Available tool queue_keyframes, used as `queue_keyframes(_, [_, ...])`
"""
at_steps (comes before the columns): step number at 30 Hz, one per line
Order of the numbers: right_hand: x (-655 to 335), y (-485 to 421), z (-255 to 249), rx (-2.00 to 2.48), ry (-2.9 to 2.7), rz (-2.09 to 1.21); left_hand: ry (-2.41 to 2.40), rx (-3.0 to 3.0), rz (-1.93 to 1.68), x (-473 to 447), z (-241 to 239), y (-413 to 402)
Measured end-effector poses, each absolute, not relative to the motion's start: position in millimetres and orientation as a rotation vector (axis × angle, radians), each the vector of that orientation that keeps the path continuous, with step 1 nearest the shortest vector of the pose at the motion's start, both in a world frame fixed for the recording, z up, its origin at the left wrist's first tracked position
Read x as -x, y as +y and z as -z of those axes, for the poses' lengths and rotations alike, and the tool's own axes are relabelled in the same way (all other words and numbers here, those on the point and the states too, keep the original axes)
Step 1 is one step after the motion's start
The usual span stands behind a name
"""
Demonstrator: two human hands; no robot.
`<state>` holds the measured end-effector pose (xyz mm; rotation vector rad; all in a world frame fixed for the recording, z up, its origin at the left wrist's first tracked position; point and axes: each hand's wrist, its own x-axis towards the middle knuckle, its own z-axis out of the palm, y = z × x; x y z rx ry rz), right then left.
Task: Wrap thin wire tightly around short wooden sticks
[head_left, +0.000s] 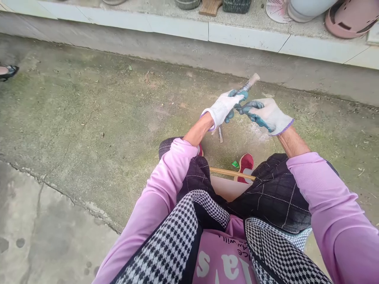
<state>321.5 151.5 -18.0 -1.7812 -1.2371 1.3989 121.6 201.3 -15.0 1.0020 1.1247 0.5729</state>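
Stick (251,82) is held up ahead of our knees, above the concrete floor (89,118). Our left hand (222,107) is closed around its middle, and the lower end pokes out below. Our right hand (271,115) is loosely curled, its fingers (251,105) reaching the shaft; we cannot tell if they pinch it. The stick looks light and stiff, best gripped mid-shaft.

The cracked, mossy concrete floor (89,118) carries a short stick (220,134) at centre, with a green scrap (235,164) at its five o'clock.

left hand (223,107) — fisted, raised | right hand (268,115) — fingers extended leftward
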Motion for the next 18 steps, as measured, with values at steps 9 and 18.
queue_keyframes(9, [-364,169,7,2.007,-1.291,-1.168,0.996,-1.287,-0.245,-106,-1,189])
queue_keyframes(18, [-348,152,-23,1.89,-1.172,-1.087,1.296,-1.616,-0.173,-115,12,205])
